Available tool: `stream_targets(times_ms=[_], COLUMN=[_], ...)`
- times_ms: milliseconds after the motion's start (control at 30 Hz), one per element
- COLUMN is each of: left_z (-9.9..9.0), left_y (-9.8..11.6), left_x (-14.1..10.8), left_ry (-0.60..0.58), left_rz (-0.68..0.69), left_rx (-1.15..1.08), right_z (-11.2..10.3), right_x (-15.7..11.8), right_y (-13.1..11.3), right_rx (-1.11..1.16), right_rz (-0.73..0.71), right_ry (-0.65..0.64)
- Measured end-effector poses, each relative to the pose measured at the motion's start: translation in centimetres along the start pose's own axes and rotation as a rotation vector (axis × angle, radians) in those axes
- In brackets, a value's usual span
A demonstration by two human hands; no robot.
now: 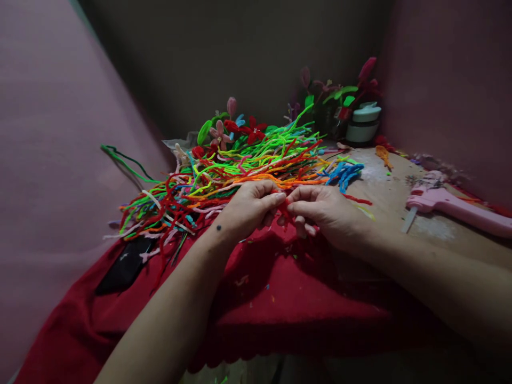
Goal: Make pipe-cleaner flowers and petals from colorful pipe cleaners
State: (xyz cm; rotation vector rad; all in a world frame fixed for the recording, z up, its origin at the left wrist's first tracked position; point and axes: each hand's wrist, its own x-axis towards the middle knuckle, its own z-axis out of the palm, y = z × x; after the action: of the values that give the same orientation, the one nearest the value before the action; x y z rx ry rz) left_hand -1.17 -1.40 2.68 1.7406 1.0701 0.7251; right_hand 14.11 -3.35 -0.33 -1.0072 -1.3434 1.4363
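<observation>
My left hand [256, 207] and my right hand [322, 208] meet above the front of the table. Between their fingertips is a red pipe cleaner [285, 212], bent or twisted; its exact shape is dark and partly hidden by the fingers. Both hands are closed in a pinch on it. Just behind them spreads a large heap of many-coloured pipe cleaners [248, 165], green, yellow, orange, red and white. A bundle of blue pipe cleaners [344, 173] lies beyond my right hand.
A pink glue gun [452, 205] lies on the brown board [384, 186] at right. A black phone [124, 268] rests at left on the red cloth [288, 298]. Fuzzy flowers [253, 130] and a pale-lidded jar [363, 125] stand behind, near the wall.
</observation>
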Motion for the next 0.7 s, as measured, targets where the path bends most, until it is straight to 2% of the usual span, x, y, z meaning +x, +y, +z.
stream_targets(times_ms=[133, 367, 500, 700], left_z=[0.0, -0.6, -1.0, -1.2], left_y=[0.2, 0.0, -0.1, -0.3], left_x=[0.0, 0.0, 0.0, 0.1], left_ry=[-0.003, -0.068, -0.098, -0.122], left_rz=[0.008, -0.031, -0.059, -0.005], left_rx=[-0.025, -0.212, -0.193, -0.193], right_z=[-0.2, -0.4, -0.5, -0.7], right_x=[-0.1, -0.3, -0.2, -0.2], right_y=[0.0, 0.1, 0.3, 0.4], right_rx=[-0.065, -0.119, -0.156, -0.245], right_rz=[0.018, -0.091, -0.095, -0.134], right_ry=[-0.062, -0.033, -0.038, -0.024])
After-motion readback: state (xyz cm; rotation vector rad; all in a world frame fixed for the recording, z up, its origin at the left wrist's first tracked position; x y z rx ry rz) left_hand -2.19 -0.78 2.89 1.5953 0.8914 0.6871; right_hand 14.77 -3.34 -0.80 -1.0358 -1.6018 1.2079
